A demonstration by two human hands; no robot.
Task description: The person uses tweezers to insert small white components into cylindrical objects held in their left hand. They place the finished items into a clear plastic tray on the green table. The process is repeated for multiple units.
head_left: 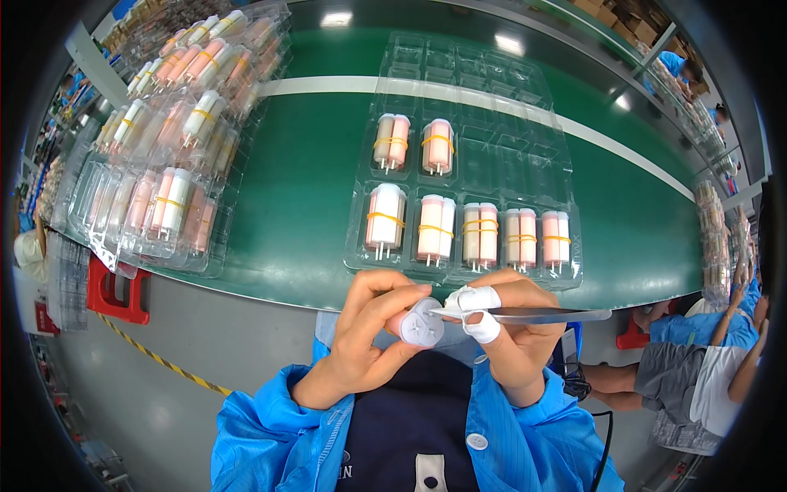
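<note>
My left hand (361, 338) is closed around a pink tube bundle with a round, pale, lobed end cap (422, 323) turned up towards me. Metal tweezers (545, 315) lie in the grip of my right hand (518, 332), whose thumb and forefinger wear white finger cots. Their tips meet the edge of the cap, or come very near it. Just beyond both hands, a clear plastic tray (515, 168) rests on the green table. It holds several pink and white tube bundles (436, 230) with yellow bands and thin prongs, most along its near row and two behind.
Stacked clear trays full of similar bundles (168, 201) stand at the table's left. A red plastic frame (117, 293) is below the left edge. To the right are co-workers, one in a blue top (697, 328), and more stacked trays (711, 238).
</note>
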